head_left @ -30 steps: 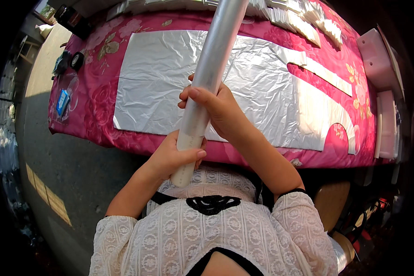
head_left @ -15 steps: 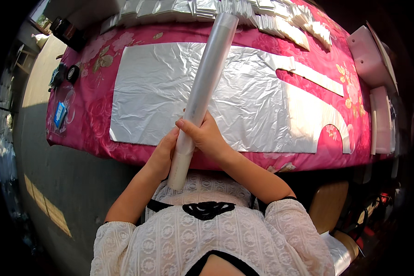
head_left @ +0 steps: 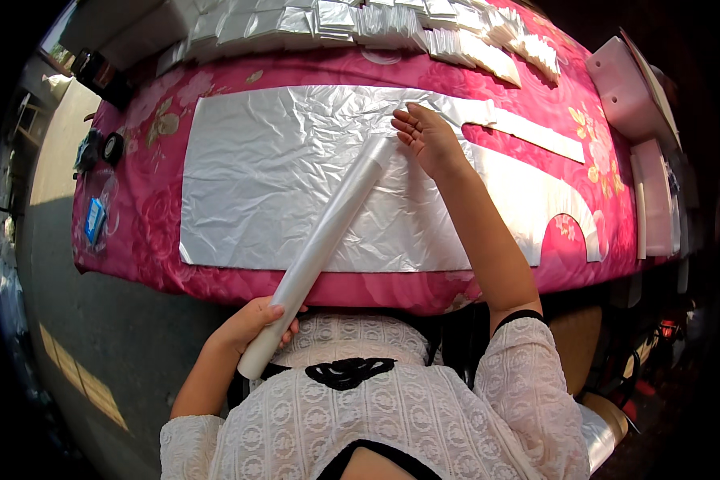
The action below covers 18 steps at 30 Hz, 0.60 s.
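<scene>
A long roll of pale, translucent plastic film slants from my waist up toward the middle of the table. My left hand is wrapped round its lower end. By the far end of the roll my right hand is raised, fingers apart and slightly curled, holding nothing. Under both lies a flat, creased silver-white plastic sheet, shaped like a bag with cut-out strap handles at its right end.
A pink flowered cloth covers the table. Rows of folded white packets line its far edge. On the left are a roll of black tape, a blue packet and a dark jar. White foam boxes stand at the right.
My right hand has let go of the roll's lower part and moved up to its far end. The roll has tilted further right and come down nearer me, still in my left hand.
</scene>
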Motion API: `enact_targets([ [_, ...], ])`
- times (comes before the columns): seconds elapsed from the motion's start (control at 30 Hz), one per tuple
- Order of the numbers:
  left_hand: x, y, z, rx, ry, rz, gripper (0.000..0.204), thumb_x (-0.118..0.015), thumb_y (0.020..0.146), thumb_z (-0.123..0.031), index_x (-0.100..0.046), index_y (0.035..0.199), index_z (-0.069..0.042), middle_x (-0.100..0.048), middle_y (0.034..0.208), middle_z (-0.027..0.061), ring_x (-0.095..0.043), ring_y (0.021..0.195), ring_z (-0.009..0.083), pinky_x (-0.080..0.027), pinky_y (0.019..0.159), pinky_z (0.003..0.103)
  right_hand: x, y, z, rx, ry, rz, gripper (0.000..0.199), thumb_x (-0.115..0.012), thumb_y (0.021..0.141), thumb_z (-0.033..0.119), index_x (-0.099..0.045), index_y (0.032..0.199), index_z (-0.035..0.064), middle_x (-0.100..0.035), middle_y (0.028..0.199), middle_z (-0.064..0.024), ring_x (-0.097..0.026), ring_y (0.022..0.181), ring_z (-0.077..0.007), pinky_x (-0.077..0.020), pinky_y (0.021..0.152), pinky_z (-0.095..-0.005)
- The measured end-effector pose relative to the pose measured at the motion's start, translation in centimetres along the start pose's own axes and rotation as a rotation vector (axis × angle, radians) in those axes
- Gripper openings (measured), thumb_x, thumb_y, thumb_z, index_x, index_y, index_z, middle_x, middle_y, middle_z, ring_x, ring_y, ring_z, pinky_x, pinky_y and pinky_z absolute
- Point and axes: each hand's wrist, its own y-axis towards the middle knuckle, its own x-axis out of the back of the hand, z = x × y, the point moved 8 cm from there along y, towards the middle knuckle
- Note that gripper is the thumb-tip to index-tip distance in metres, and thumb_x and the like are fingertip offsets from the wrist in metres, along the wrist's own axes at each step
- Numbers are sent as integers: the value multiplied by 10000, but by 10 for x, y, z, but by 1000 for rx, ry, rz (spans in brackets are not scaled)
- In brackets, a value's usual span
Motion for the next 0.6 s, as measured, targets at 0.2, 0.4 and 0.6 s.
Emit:
enact_targets([
  [0.2,3,-1,4,-61,95,-2,572,-650,790,-417,-487,1147,0,-622,916,93,-561,664,83,-492,561,213,-8,-7,-11,-44,-541,274,256,-590,832,295,-643,920,60,-624,866,3,-486,647,-74,-386,578,-211],
  [0.4,2,-2,3,-47,119,-81,654,-697,716,-471,-496,1125,-1,-618,965,148,-556,637,106,-485,546,230,-8,-13,-5,-82,-707,256,318,-629,791,342,-643,909,47,-596,800,-6,-484,645,-86,-399,604,-224],
  [0.6,-1,-1,2,-36,80,-61,676,-713,695,-471,-498,1122,8,-625,947,143,-549,626,109,-487,543,233,-10,-23,-15,-238,-711,411,247,-630,816,300,-619,897,66,-546,714,34,-481,606,-51,-385,546,-197],
])
